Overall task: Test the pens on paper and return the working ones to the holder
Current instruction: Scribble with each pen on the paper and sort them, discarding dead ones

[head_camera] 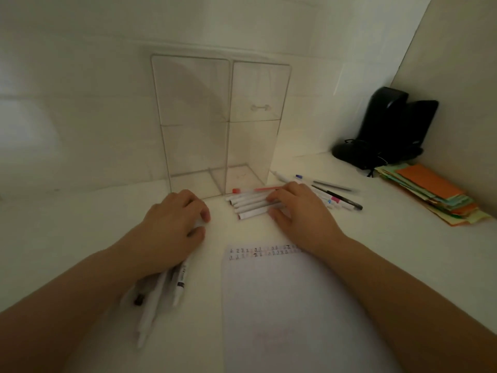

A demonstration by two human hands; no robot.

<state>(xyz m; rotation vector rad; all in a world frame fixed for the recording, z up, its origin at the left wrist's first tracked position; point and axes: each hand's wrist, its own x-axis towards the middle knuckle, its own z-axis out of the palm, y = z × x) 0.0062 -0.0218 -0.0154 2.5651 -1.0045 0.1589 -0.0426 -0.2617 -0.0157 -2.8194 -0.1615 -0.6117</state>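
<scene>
A clear acrylic holder [193, 117] with two tall compartments stands at the back of the white desk, with nothing in it. My left hand [172, 224] lies just in front of it, fingers curled, holding several white pens [161, 292] that stick out under my wrist. My right hand [301, 211] grips a row of white markers [247, 207] lying side by side, fingers over them and thumb at the near side. A red pen [252, 189] lies behind that row. The white paper [295, 305] lies near me, with small test marks along its top edge.
More pens [338, 203] lie scattered right of my right hand. A stack of coloured paper [430, 192] sits at the right edge by the side wall. A black device [390, 130] with a cord stands in the back right corner.
</scene>
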